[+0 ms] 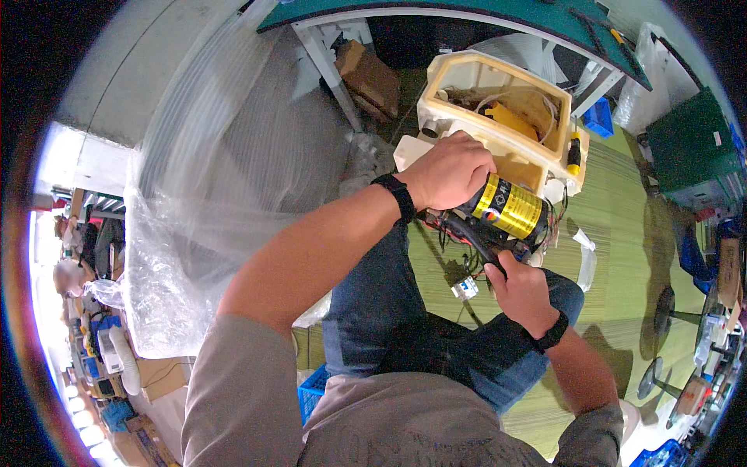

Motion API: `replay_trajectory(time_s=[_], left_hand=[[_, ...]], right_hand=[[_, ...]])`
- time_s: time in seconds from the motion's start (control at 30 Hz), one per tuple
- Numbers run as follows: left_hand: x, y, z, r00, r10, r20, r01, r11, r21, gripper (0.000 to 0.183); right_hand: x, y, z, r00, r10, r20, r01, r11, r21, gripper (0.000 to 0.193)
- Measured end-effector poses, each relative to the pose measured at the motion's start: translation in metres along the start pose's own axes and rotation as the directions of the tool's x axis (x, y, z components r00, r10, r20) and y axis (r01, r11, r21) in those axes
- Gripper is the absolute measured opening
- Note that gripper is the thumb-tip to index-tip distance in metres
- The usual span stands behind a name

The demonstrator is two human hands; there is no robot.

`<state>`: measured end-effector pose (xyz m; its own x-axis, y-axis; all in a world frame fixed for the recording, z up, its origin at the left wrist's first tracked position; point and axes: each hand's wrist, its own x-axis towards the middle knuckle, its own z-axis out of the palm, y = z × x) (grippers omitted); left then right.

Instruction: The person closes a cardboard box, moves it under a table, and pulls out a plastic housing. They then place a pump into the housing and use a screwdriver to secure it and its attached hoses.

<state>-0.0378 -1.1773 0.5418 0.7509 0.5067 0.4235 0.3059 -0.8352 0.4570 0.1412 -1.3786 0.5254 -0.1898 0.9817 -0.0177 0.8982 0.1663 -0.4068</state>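
My left hand (451,170) grips the top end of a black cylindrical pump motor with a yellow label (510,208), held above my knees. My right hand (520,286) pinches a black cable bundle (467,237) that runs from the motor's lower side. Red and black wires and a small white connector (465,289) hang below the motor. Just behind it stands an open cream plastic housing (498,105) with tubes and a yellow part inside. Both wrists wear black bands.
A large roll of clear bubble wrap (210,202) fills the left. A green-topped table with white legs (436,12) stands ahead, a brown box (369,78) under it. Blue crates (599,118), a dark green box (689,148) and chair bases (669,311) sit right on green flooring.
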Motion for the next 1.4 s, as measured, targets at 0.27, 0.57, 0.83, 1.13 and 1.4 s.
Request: replay_trajectory(time_s=[0.27, 0.57, 0.83, 1.13, 1.4], left_hand=[[0.001, -0.004, -0.003, 0.997, 0.029, 0.071, -0.025, 0.998, -0.056, 0.016], [0.005, -0.002, -0.004, 0.987, 0.116, 0.108, -0.112, 0.993, -0.042, 0.012], [-0.003, 0.018, -0.027, 0.937, 0.158, 0.312, -0.207, 0.970, 0.131, 0.071], [-0.001, 0.045, -0.023, 0.875, 0.104, 0.473, -0.307, 0.874, 0.377, 0.087], [0.027, 0.022, -0.034, 0.788, 0.184, 0.588, -0.377, 0.898, 0.225, 0.080]], right_hand=[[0.014, 0.034, 0.008, 0.854, -0.038, 0.519, -0.486, 0.301, 0.821, 0.037], [0.020, 0.052, 0.011, 0.664, -0.314, 0.679, -0.742, -0.165, 0.649, 0.036], [0.025, 0.034, -0.007, 0.647, -0.115, 0.754, -0.691, 0.330, 0.643, 0.029], [0.022, 0.023, -0.017, 0.707, 0.016, 0.707, -0.613, 0.511, 0.602, 0.033], [0.027, 0.000, -0.027, 0.916, 0.038, 0.399, -0.254, 0.824, 0.506, 0.039]])
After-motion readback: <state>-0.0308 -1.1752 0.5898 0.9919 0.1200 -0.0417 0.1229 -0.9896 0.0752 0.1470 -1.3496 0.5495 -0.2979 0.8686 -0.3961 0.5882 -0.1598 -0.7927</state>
